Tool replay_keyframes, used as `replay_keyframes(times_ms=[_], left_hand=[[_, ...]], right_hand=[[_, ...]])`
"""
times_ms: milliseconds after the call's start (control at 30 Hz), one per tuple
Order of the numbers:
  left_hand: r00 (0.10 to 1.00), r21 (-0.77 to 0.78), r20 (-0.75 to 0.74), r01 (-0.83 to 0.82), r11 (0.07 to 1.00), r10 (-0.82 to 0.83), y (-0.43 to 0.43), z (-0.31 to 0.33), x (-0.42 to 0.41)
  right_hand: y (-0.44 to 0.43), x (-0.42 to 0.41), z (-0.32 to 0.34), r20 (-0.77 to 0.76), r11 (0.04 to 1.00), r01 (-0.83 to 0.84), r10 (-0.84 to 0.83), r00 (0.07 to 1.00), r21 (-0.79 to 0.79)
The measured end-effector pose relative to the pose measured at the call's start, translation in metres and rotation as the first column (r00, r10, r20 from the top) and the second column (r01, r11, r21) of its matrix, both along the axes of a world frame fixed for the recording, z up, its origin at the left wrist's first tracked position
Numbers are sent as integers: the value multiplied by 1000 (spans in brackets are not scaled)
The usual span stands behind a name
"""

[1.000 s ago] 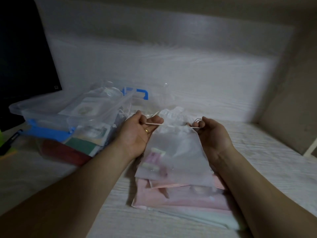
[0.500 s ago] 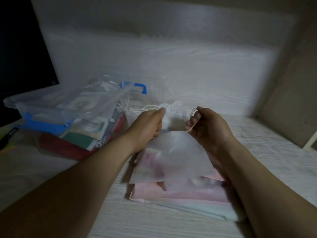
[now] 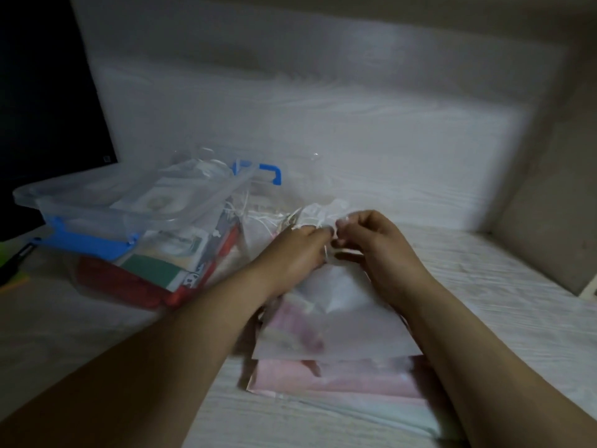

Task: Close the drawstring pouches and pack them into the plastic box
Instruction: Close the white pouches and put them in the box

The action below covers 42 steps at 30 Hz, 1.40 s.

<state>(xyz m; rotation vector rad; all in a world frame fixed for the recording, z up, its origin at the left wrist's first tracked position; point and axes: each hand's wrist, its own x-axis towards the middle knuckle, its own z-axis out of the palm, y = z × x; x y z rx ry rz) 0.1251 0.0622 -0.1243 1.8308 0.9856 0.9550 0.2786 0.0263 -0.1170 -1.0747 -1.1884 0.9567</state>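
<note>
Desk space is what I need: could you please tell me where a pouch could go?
Bare desk lies right of the pouch stack, up to the side wall, and in front of the plastic box, left of the left arm. Between box and left hand it is crowded with strings.

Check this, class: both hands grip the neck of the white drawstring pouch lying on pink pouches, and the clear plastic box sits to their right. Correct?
No. The head view shows the clear plastic box to the left of the pouches, not the right. The left hand and right hand do grip the neck of the white drawstring pouch lying on the pink pouches.
</note>
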Motion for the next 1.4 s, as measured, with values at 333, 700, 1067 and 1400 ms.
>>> replay_keyframes(times_ms=[333, 700, 1067, 1400], left_hand=[[950, -298, 288, -32, 954, 122, 7, -2, -6], [777, -383, 598, 59, 922, 198, 5, 3, -10], [813, -184, 579, 55, 981, 63, 5, 29, 2], [996, -72, 88, -18, 997, 25, -4, 14, 7]], right_hand=[[-4, 1, -11, 305, 977, -137, 182, 935, -163], [-7, -1, -5, -99, 948, -230, 214, 972, -218], [-13, -4, -9, 123, 956, -224, 249, 961, -188], [-9, 0, -11, 143, 967, -229, 244, 959, -110]])
